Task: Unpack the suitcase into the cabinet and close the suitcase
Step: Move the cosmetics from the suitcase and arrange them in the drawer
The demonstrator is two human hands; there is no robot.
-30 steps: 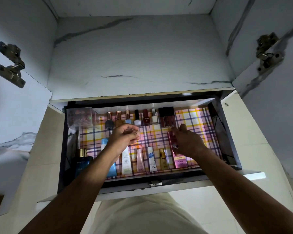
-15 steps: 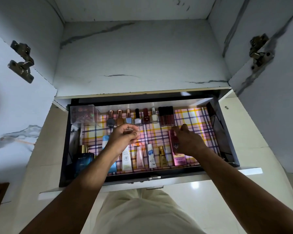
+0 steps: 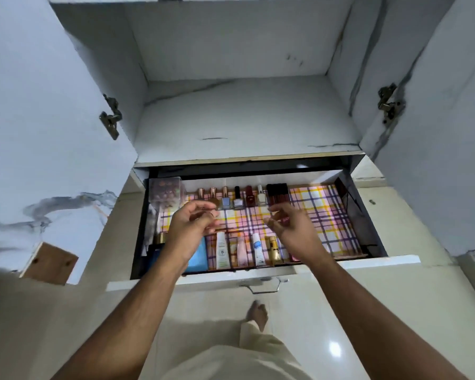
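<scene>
The cabinet's drawer (image 3: 368,263) is pulled out and lined with plaid paper. Nail polish bottles (image 3: 237,198) and dark lipsticks (image 3: 279,194) stand in a row along its back, and tubes (image 3: 221,250) lie along its front. My left hand (image 3: 192,229) hovers over the left half with loosely curled fingers and nothing plainly in them. Over the middle, my right hand (image 3: 291,229) is lifted off the items, fingers relaxed and empty. It hides most of the pink box. The suitcase is not in view.
A clear box (image 3: 166,192) sits in the drawer's back left corner, with a blue box (image 3: 198,256) and a gold-capped bottle (image 3: 159,239) at front left. Above is a bare shelf (image 3: 244,119). Both cabinet doors (image 3: 39,133) (image 3: 444,146) stand open. My foot (image 3: 257,314) is below the drawer handle (image 3: 261,286).
My right hand let go of the pink box and rose off it. The view pulled back and tilted up, showing more of the cabinet. My left hand stayed hovering.
</scene>
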